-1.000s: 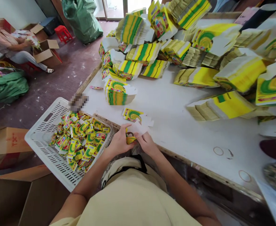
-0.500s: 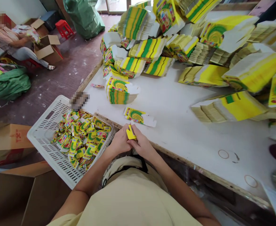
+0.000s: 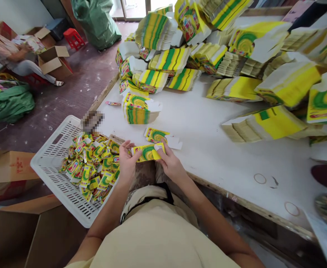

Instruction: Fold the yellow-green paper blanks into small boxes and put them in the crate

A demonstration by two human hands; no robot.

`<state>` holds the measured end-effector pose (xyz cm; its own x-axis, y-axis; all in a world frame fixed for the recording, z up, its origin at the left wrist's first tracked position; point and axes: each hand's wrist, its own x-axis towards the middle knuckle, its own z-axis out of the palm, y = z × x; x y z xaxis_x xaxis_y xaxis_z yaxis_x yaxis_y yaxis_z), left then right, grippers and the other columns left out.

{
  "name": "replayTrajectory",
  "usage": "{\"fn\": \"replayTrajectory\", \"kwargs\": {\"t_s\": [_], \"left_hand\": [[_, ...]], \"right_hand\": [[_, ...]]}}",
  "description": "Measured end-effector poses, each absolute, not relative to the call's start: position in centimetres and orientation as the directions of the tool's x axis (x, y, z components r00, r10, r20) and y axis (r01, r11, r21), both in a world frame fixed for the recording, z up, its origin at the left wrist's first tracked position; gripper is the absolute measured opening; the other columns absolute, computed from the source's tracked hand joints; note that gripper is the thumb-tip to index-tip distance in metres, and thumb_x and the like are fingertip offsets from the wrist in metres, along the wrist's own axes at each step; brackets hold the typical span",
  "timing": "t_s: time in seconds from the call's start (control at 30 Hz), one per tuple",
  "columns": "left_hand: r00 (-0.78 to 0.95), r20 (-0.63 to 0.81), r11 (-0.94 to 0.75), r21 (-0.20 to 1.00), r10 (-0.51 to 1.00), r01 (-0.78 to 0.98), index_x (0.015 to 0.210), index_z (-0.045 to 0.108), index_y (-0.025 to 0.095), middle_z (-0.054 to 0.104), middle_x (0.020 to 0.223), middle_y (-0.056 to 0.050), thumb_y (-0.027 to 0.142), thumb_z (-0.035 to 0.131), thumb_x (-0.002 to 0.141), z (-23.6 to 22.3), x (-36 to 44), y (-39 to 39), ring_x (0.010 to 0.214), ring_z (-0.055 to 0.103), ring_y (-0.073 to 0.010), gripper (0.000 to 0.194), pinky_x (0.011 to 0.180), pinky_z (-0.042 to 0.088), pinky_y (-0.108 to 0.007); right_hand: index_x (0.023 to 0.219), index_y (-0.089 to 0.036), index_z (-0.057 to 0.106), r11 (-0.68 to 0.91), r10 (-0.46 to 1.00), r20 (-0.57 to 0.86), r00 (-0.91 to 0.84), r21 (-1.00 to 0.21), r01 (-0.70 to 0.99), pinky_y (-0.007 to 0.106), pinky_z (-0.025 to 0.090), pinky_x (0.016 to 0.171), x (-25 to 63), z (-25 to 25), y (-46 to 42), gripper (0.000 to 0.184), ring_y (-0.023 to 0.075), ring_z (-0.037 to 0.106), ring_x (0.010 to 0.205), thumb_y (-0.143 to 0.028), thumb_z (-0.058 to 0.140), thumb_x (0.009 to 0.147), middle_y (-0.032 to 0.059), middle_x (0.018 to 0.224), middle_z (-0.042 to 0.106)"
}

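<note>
Between my hands, just over the table's front edge, is a small yellow and green carton (image 3: pixel 146 152) with its printed face up. My left hand (image 3: pixel 128 160) grips its left end, thumb on top. At the other end, my right hand (image 3: pixel 170 160) pinches the carton near a pale flap. Just beyond lies a flat carton (image 3: pixel 159 136) with a white flap on the table. Farther back stands a stack of flat cartons (image 3: pixel 137 109). A white plastic basket (image 3: pixel 57 167) left of my hands holds many small filled cartons (image 3: pixel 96 167).
Piles of bundled flat cartons (image 3: pixel 177 59) cover the back of the white table (image 3: pixel 196 123). Rubber bands (image 3: pixel 260 178) lie at right. An open cardboard box (image 3: pixel 26 230) stands on the floor at lower left. Another person (image 3: pixel 15 52) sits at far left beside boxes.
My hands have moved apart and turned the carton, so its long printed face now shows instead of its end. The view has shifted slightly.
</note>
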<state>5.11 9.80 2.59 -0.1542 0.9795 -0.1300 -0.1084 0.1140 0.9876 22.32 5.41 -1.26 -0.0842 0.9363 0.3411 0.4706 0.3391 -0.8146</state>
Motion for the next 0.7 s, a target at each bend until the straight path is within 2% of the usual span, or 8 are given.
{"fn": "replayTrajectory", "kwargs": {"t_s": [0.13,0.27,0.33,0.5,0.6,0.7], "left_hand": [[-0.091,-0.133,0.118,0.981,0.987,-0.154,0.114,0.050,0.023,0.056,0.113,-0.005,0.023,0.081,0.063,3.3,5.6,9.7,0.104,0.057,-0.0164,0.060,0.084,0.048,-0.027],[-0.091,-0.115,0.102,0.986,0.989,-0.135,0.113,0.051,0.023,0.058,0.112,-0.006,0.021,0.080,0.063,3.2,5.8,9.7,0.109,0.056,-0.0187,0.058,0.086,0.047,-0.028],[-0.079,-0.109,0.101,0.990,0.991,-0.103,0.114,0.052,0.023,0.059,0.110,-0.006,0.021,0.079,0.064,3.1,5.9,9.7,0.109,0.056,-0.0190,0.057,0.087,0.047,-0.029],[-0.050,-0.103,0.099,0.993,0.993,-0.070,0.115,0.053,0.023,0.060,0.107,-0.005,0.023,0.077,0.069,3.3,5.6,10.0,0.103,0.058,-0.0175,0.053,0.086,0.046,-0.028],[-0.058,-0.105,0.100,0.991,0.993,-0.095,0.114,0.054,0.023,0.060,0.106,-0.004,0.021,0.078,0.067,3.2,5.3,10.2,0.104,0.057,-0.0172,0.053,0.088,0.045,-0.028],[-0.075,-0.109,0.100,0.989,0.991,-0.110,0.112,0.056,0.023,0.060,0.104,-0.004,0.019,0.079,0.065,2.8,5.4,10.3,0.105,0.056,-0.0170,0.053,0.089,0.044,-0.028]], "right_hand": [[0.122,-0.023,0.064,0.379,0.922,0.372,-0.110,-0.803,0.461,0.045,0.049,0.105,23.6,-0.5,5.7,0.030,0.0268,0.049,0.134,-0.024,0.046,0.098,0.0130,0.150,0.045],[0.109,-0.023,0.070,0.425,0.905,0.374,-0.203,-0.806,0.411,0.043,0.053,0.098,24.8,0.6,5.8,0.022,0.0252,0.058,0.124,-0.022,0.054,0.095,0.0123,0.143,0.051],[0.104,-0.024,0.072,0.405,0.914,0.364,-0.177,-0.818,0.408,0.044,0.054,0.097,24.8,0.8,5.9,0.018,0.0257,0.059,0.121,-0.022,0.058,0.092,0.0115,0.141,0.054],[0.105,-0.026,0.071,0.354,0.932,0.355,-0.066,-0.863,0.359,0.047,0.049,0.102,23.9,0.0,6.0,0.021,0.0270,0.053,0.128,-0.019,0.065,0.087,0.0101,0.138,0.055],[0.106,-0.024,0.070,0.380,0.925,0.357,-0.129,-0.866,0.325,0.047,0.050,0.101,24.1,-0.1,6.2,0.020,0.0272,0.055,0.125,-0.020,0.065,0.087,0.0123,0.135,0.057],[0.106,-0.022,0.070,0.405,0.913,0.351,-0.206,-0.839,0.363,0.047,0.052,0.097,24.7,0.2,6.4,0.019,0.0281,0.057,0.121,-0.018,0.062,0.089,0.0151,0.135,0.054]]}}
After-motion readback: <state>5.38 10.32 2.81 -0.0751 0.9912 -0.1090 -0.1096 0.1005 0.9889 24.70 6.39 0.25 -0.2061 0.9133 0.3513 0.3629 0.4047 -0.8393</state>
